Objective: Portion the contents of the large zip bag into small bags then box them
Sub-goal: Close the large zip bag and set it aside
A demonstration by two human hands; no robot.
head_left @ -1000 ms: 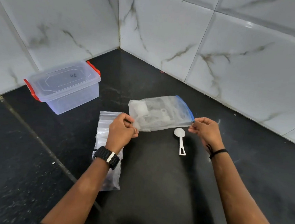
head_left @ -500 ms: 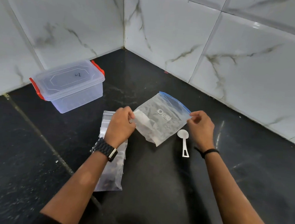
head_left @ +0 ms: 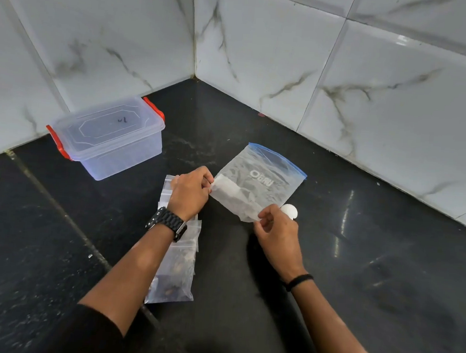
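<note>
Between both hands, large zip bag [head_left: 259,181], left grip [head_left: 190,191] pinching one bottom corner, right grip [head_left: 276,230] the other

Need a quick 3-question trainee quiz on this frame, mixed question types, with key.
1. True or false: the lid is on the clear storage box with red latches.
2. Which hand pinches the lower corner of the large zip bag? A) left hand B) right hand C) neither
3. Fill in: the stack of small bags lies under the ______ forearm.

Key
1. True; the lid sits closed on the box.
2. B; the right hand pinches the lower corner, while the left hand holds the bag's left edge.
3. Left; the white scoop sits beyond the right hand, mostly hidden.
</note>
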